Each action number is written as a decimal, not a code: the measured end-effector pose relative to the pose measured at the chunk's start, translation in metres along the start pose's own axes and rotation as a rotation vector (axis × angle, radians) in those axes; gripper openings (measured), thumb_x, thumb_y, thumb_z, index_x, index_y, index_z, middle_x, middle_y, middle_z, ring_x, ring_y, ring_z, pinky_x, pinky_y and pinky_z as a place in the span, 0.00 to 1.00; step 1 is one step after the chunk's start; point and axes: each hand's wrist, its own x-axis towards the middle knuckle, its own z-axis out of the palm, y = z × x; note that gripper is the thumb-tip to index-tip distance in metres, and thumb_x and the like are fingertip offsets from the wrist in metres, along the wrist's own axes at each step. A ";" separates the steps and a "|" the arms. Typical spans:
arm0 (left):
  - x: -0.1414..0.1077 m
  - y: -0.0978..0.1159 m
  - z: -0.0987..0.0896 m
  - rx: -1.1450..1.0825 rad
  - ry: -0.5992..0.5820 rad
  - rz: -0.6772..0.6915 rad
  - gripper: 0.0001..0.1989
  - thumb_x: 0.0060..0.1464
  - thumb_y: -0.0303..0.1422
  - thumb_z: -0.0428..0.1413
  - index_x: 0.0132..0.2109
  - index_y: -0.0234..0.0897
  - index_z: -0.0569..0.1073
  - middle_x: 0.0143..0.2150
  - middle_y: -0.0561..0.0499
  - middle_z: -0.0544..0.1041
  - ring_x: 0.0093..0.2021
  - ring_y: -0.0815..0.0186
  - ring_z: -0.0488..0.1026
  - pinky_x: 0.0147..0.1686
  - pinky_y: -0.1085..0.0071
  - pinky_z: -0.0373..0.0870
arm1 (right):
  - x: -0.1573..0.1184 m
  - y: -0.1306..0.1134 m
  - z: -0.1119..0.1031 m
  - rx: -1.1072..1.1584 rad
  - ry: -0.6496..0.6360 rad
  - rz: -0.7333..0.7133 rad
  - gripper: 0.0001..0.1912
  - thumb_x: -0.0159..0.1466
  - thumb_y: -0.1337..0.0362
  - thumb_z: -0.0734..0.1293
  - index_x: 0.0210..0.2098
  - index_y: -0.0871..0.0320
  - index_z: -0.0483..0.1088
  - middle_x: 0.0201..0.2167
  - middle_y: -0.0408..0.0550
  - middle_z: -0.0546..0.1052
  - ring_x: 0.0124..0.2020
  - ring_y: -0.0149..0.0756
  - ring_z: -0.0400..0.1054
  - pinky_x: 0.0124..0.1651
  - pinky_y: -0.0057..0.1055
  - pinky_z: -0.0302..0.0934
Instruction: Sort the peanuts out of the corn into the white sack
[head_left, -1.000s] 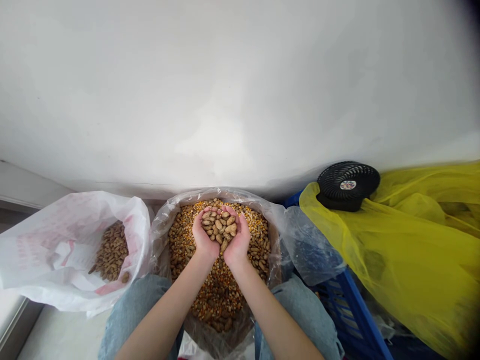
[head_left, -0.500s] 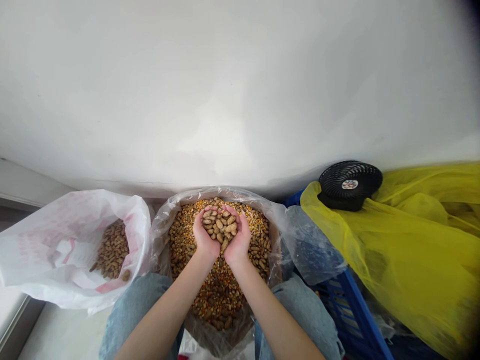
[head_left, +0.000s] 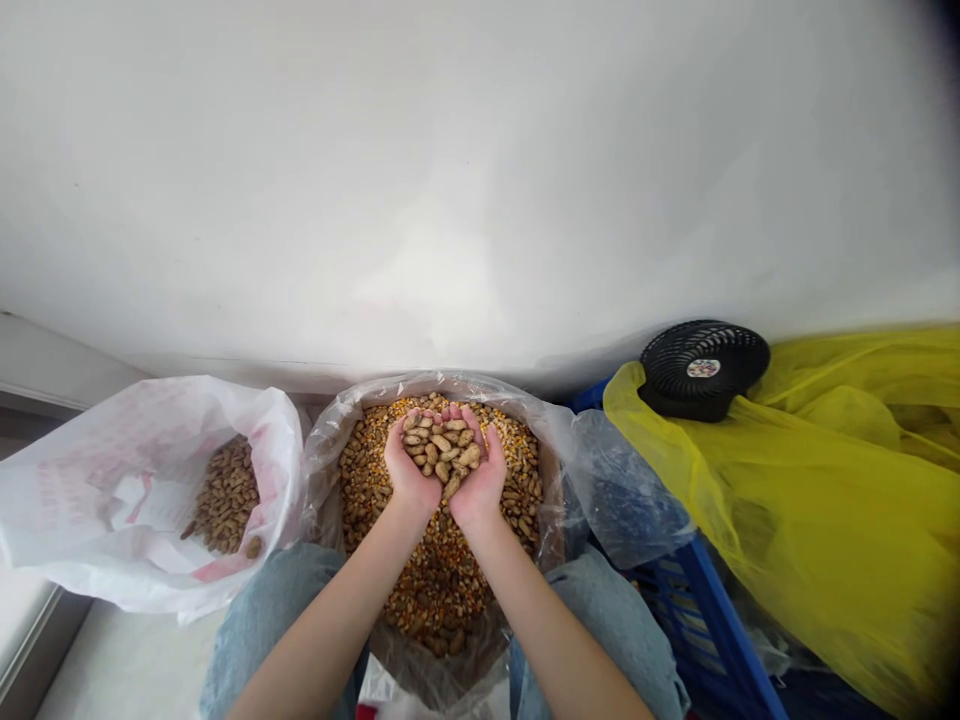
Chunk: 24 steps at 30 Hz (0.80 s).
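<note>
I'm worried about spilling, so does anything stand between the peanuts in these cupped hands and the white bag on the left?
Only two bag edges. The peanuts in the left hand and right hand are over the sack, whose clear plastic rim comes first, then the white bag's raised rim.
</note>
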 end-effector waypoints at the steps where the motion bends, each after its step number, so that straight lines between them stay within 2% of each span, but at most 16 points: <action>1: 0.000 0.000 0.000 0.005 -0.006 -0.001 0.05 0.43 0.32 0.49 0.27 0.36 0.69 0.26 0.53 0.70 0.28 0.70 0.69 0.37 0.71 0.65 | 0.000 0.000 0.000 0.013 -0.001 0.006 0.16 0.55 0.56 0.57 0.32 0.56 0.71 0.35 0.44 0.75 0.40 0.34 0.67 0.49 0.37 0.56; 6: 0.000 0.001 0.001 0.001 -0.023 0.002 0.05 0.43 0.33 0.50 0.27 0.37 0.69 0.26 0.54 0.70 0.29 0.70 0.69 0.37 0.70 0.65 | 0.001 0.001 -0.001 0.042 -0.004 0.032 0.17 0.54 0.55 0.56 0.36 0.55 0.70 0.36 0.43 0.75 0.40 0.33 0.67 0.50 0.40 0.55; 12: -0.002 0.003 0.003 -0.006 -0.045 0.020 0.06 0.45 0.33 0.50 0.27 0.37 0.69 0.27 0.54 0.71 0.30 0.70 0.70 0.39 0.70 0.65 | 0.003 -0.001 -0.005 0.043 -0.083 0.039 0.18 0.54 0.55 0.55 0.41 0.52 0.67 0.43 0.43 0.72 0.45 0.33 0.64 0.52 0.41 0.53; 19: -0.003 0.004 0.005 -0.023 -0.139 0.014 0.09 0.48 0.34 0.47 0.32 0.39 0.71 0.33 0.53 0.73 0.37 0.67 0.70 0.44 0.66 0.63 | 0.004 -0.007 -0.003 0.039 -0.175 0.064 0.19 0.55 0.57 0.54 0.45 0.49 0.64 0.47 0.42 0.69 0.46 0.34 0.63 0.50 0.42 0.54; 24: -0.003 0.004 0.005 0.030 -0.175 0.029 0.10 0.48 0.35 0.47 0.36 0.39 0.71 0.40 0.51 0.73 0.43 0.65 0.68 0.46 0.64 0.62 | 0.003 -0.011 -0.001 0.025 -0.200 0.081 0.19 0.55 0.57 0.53 0.45 0.47 0.64 0.44 0.41 0.71 0.44 0.32 0.64 0.49 0.42 0.57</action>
